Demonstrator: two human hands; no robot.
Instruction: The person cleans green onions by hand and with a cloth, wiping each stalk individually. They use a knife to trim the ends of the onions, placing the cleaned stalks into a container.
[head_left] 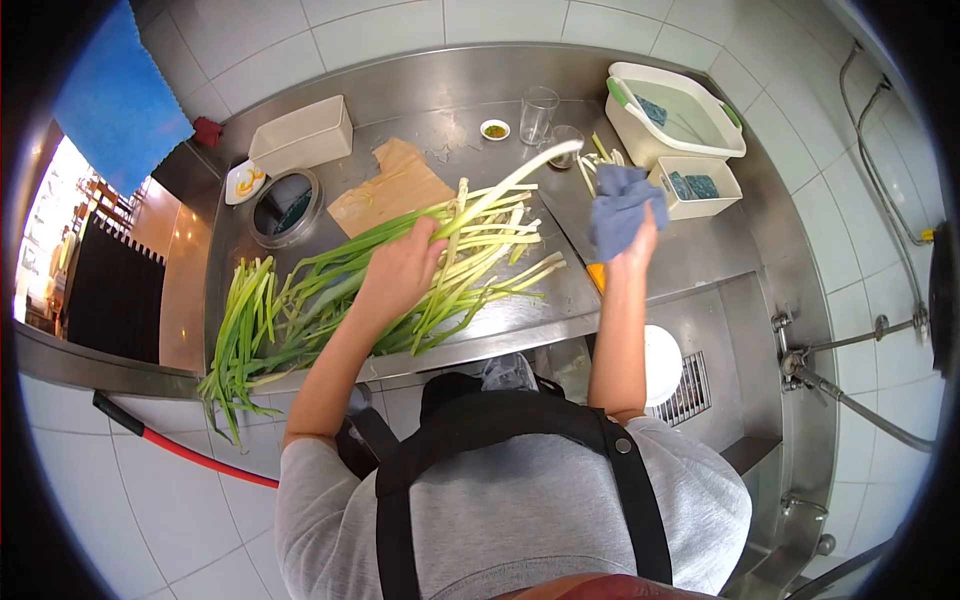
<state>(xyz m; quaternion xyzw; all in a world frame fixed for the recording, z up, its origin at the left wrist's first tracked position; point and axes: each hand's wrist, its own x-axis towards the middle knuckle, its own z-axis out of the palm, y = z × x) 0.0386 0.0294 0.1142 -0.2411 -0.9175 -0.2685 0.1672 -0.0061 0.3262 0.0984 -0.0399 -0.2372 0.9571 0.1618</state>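
My left hand (400, 268) is closed around a long green onion (510, 183), whose white end points up and to the right. Beneath that hand a large pile of green onions (340, 290) spreads over the steel counter, with leaves hanging past the front edge at left. In my right hand (636, 246) is a bunched blue-grey cloth (622, 205), held above the counter. A knife (597, 276) with an orange handle lies between my hands, its blade angled up and left. Several short pale stalks (600, 152) rest behind the cloth.
Along the back stand a beige bin (302, 133), a small sauce bowl (494, 130), a drinking glass (538, 112) and a water-filled tub (675, 115). A smaller tub (700, 187) holds blue scouring pads. Brown paper (385, 190) lies at left-centre. A sink (725, 330) is at right.
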